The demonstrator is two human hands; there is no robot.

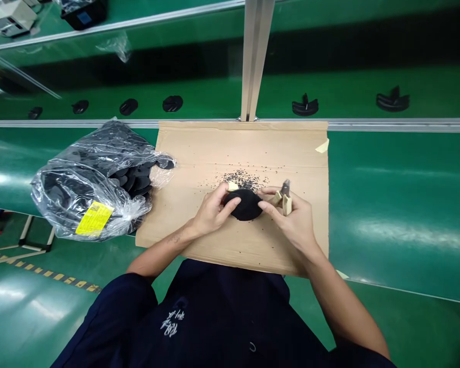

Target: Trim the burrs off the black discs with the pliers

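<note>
A flat, round black piece [245, 205] is held between both hands over the cardboard sheet [199, 140]. My left hand [214, 209] pinches its left edge, thumb on top; a pale yellow wrap covers one fingertip. My right hand [291, 217] touches the piece's right edge with thumb and forefinger. That same hand also keeps a pair of nippers [286, 197] in its palm, the jaws pointing away from me and the handles wrapped in pale material. Small black scraps [243, 179] lie scattered on the cardboard just beyond the piece.
To the left, a clear plastic bag [92, 184] with a yellow label holds many similar black pieces, some spilling toward the cardboard. A metal post [255, 61] rises behind the cardboard. Beyond the rail, several black parts [172, 104] sit in a row on the green surface.
</note>
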